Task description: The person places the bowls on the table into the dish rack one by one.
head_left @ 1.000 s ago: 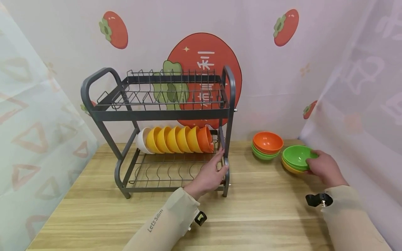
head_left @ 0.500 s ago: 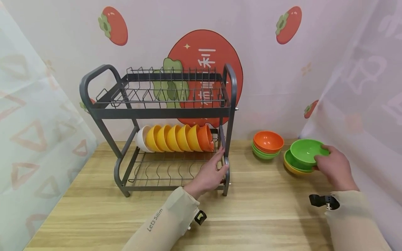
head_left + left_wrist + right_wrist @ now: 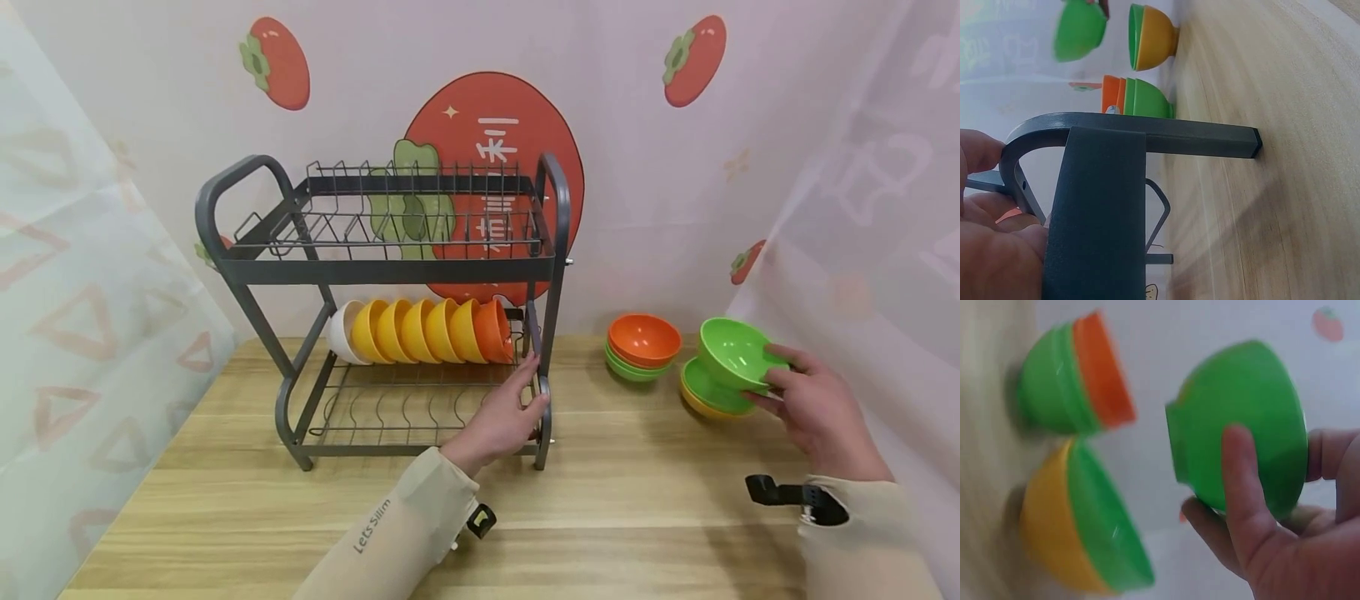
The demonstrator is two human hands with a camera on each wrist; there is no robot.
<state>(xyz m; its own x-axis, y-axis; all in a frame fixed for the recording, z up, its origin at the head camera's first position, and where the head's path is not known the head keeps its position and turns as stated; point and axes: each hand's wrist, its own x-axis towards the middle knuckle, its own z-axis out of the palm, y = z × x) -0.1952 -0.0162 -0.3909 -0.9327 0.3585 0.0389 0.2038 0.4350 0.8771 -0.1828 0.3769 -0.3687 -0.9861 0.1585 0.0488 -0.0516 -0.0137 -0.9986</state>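
My right hand (image 3: pixel 817 408) pinches a green bowl (image 3: pixel 735 350) by its rim, with the thumb against its outside wall in the right wrist view. The bowl is tilted, raised over a green bowl nested in a yellow bowl (image 3: pixel 1054 531). My left hand (image 3: pixel 498 421) holds the right side of the lower tier of a dark grey dish rack (image 3: pixel 390 272), thumb and fingers about the side bar (image 3: pixel 1019 165). Along the back of that tier stands a row of bowls on edge: a white bowl (image 3: pixel 342 333), several yellow bowls (image 3: pixel 416 332) and an orange one (image 3: pixel 491 332).
Left of the yellow bowl stands another stack, an orange bowl (image 3: pixel 643 337) on top and green bowls (image 3: pixel 633 371) beneath. The upper tier (image 3: pixel 405 221) has wire slots and no dishes. A printed cloth (image 3: pixel 645 167) hangs behind the wooden table (image 3: pixel 600 517) and at both sides.
My right hand has lifted the green bowl off the stack, up and to the right, and tilted it, uncovering the bowl beneath. The left hand has stayed on the rack.
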